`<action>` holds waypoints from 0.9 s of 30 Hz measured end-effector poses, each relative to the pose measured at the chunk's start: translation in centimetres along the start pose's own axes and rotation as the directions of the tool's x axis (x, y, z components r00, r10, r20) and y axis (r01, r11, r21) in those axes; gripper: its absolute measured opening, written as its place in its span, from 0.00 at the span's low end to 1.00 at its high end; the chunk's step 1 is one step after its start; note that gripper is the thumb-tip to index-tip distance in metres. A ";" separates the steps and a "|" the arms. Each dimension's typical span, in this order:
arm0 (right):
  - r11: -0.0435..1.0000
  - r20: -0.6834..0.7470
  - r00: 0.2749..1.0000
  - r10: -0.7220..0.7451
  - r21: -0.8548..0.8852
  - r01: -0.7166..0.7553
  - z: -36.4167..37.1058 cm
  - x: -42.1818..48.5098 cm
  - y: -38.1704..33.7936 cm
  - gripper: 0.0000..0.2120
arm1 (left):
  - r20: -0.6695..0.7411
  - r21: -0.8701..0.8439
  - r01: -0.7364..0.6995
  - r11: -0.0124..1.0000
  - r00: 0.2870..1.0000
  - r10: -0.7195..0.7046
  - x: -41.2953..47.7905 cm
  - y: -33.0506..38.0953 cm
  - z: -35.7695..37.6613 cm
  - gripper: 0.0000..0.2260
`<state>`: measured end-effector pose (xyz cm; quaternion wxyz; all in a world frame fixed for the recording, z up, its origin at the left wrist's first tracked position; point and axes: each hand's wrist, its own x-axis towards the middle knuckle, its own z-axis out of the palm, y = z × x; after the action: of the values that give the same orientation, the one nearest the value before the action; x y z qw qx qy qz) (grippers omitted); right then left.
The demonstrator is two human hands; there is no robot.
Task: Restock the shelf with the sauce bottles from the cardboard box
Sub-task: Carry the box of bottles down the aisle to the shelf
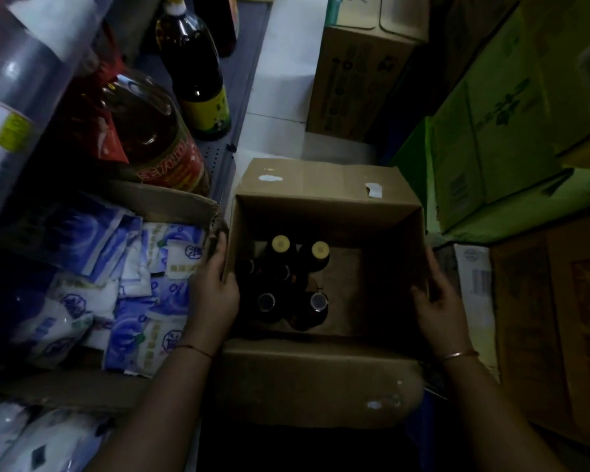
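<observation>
In the head view, an open cardboard box (324,212) sits on the floor between a shelf on the left and stacked cartons on the right, its flaps folded outward. The left hand (215,291) grips the box's left wall, fingers curled over the top edge and thumb outside. The right hand (438,301) clasps the right wall in the same way, fingers wrapped over the rim. Both hands are closed on the cardboard and nothing else.

Inside the box, dark sauce bottles (286,277) stand upright, crowded into the left half against the left wall; two at the far side wear pale yellow caps, two at the near side have dark caps. The right half of the box floor is bare.

On the shelf (225,158), near its front edge, stand a big oil jug (154,137) with a red label and a tall dark bottle (195,73) with a yellow label. Beside the box's left wall, an open carton holds blue-and-white packets (130,284).
</observation>
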<state>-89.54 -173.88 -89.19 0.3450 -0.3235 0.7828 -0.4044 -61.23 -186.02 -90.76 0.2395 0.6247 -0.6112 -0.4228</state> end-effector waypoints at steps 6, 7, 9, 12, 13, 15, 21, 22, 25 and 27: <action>0.996 -0.010 0.996 0.084 0.010 -0.083 0.9 0.1 2.0 0.29 | 0.045 -0.012 0.021 1.000 0.999 -0.021 0.5 -2.5 1.8 0.28; 0.996 -0.008 0.996 0.092 0.018 -0.092 1.1 0.2 2.2 0.29 | 0.042 -0.022 0.017 1.000 0.999 -0.016 0.6 -2.7 2.0 0.28; 0.996 -0.017 0.996 0.091 0.025 -0.091 1.2 0.4 2.4 0.29 | 0.039 -0.040 0.009 0.999 0.999 -0.007 0.7 -2.8 2.3 0.27; 0.996 -0.016 0.996 0.086 0.008 -0.086 1.2 0.9 2.7 0.29 | 0.043 -0.044 -0.001 0.999 0.999 0.003 1.1 -2.9 2.5 0.27; 0.996 -0.015 0.996 0.091 -0.001 -0.091 1.1 0.9 2.9 0.29 | 0.048 -0.051 0.004 0.999 0.999 -0.001 1.0 -3.0 2.6 0.27; 0.996 -0.011 0.996 0.092 -0.015 -0.092 1.1 1.0 3.1 0.29 | 0.054 -0.072 0.016 0.997 0.998 -0.012 0.9 -3.2 2.6 0.27; 0.992 0.010 0.994 0.108 -0.061 -0.107 1.1 1.0 3.5 0.30 | 0.068 -0.105 0.069 0.992 0.996 -0.062 1.2 -3.2 3.1 0.28; 0.992 0.011 0.994 0.107 -0.072 -0.106 1.1 0.9 3.5 0.30 | 0.070 -0.108 0.081 0.991 0.995 -0.073 1.2 -3.3 3.1 0.28; 0.987 0.014 0.994 0.112 -0.116 -0.110 1.2 0.7 3.5 0.32 | 0.095 -0.111 0.116 0.987 0.990 -0.105 1.2 -3.5 3.1 0.30; 0.985 0.012 0.993 0.113 -0.132 -0.111 1.2 0.7 3.4 0.32 | 0.099 -0.090 0.115 0.989 0.989 -0.106 1.1 -3.5 3.0 0.30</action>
<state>-89.74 -173.41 -92.79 0.3527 -0.3048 0.8214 -0.3287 -61.82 -185.93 -95.42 0.2164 0.6249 -0.5652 -0.4931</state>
